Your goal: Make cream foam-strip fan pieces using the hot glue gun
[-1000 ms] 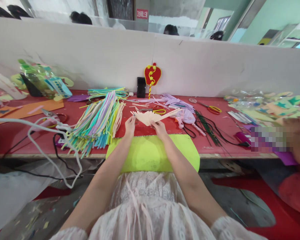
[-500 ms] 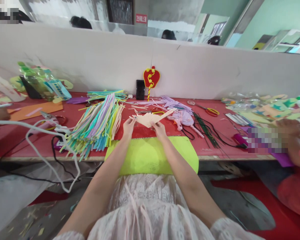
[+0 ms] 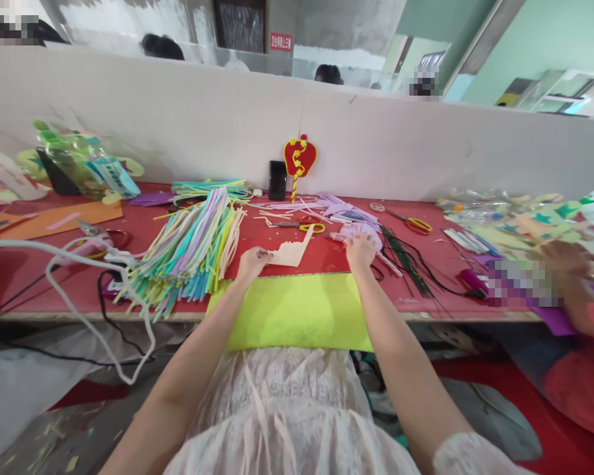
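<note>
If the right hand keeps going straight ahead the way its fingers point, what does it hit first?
Probably the pale purple foam pieces: the right hand already has its fingertips at their near edge. Depth is hard to judge.

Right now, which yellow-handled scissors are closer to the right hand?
The scissors in the middle, just beyond the cream strips, lie nearer the right hand. The other pair lies farther right.

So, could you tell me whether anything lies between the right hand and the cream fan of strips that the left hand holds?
Nothing visible does. The left hand pinches the cream fan of strips at its left end. The right hand rests on the lilac pieces to the fan's right, and only bare red table shows between them.
</note>
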Motion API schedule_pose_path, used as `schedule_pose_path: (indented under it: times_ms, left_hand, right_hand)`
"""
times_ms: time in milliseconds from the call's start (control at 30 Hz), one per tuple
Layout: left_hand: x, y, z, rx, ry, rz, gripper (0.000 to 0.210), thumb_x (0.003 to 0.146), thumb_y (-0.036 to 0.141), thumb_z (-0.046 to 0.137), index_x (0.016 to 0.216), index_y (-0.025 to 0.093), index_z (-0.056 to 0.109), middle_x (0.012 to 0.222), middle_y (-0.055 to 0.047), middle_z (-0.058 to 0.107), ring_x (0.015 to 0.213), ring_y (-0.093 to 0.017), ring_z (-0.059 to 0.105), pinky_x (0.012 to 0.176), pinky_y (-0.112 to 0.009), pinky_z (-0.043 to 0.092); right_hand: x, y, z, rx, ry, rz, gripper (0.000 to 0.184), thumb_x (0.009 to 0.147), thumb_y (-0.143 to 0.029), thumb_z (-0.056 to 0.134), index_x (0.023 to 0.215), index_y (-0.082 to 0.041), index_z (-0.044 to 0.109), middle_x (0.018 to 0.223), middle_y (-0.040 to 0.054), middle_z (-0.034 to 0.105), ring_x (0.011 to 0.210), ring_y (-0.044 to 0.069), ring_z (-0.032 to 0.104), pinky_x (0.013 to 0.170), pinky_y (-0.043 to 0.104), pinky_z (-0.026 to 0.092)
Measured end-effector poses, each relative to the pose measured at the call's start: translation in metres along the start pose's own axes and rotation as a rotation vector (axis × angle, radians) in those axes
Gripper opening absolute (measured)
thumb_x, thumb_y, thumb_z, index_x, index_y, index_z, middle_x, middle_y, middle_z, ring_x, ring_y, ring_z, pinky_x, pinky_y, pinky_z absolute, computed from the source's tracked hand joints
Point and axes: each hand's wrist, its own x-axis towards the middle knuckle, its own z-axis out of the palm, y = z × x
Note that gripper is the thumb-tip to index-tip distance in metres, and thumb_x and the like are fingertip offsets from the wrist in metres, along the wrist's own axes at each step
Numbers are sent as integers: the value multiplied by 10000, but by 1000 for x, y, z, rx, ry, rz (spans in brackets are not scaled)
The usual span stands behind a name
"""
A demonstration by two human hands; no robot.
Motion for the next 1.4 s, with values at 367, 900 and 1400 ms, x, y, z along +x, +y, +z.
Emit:
schedule_pose_path:
  times_ms: [367,900,1400]
  left_hand:
    - [-2,6,7,205,72,44,110,656,291,720,689,199,668,706,-53,690,684,-215,634,664,-296,438]
    - [-10,-1,-30,473,-288,497,165,797,154,628,930,196,717,907,-36,645,821,-148,612,800,-284,476]
    - [-11,-2,-34,537,-312,485,216,814,178,647,1014,206,721,918,-42,630,823,-149,607,785,-272,473]
  right_hand:
    - [-6,9,5,-211,-228,97,694,757,-548,600,1246,-63,516,1218,244,551,1147,358,524,913,452,437]
    - [-105,-63,-16,227,-202,-241,475,762,-485,593,1107,-166,520,1029,120,653,893,262,626,736,343,468]
    - [-143,-57,-5,112,-155,-361,369,785,-347,611,1099,-174,523,1066,101,652,842,238,645,624,292,445]
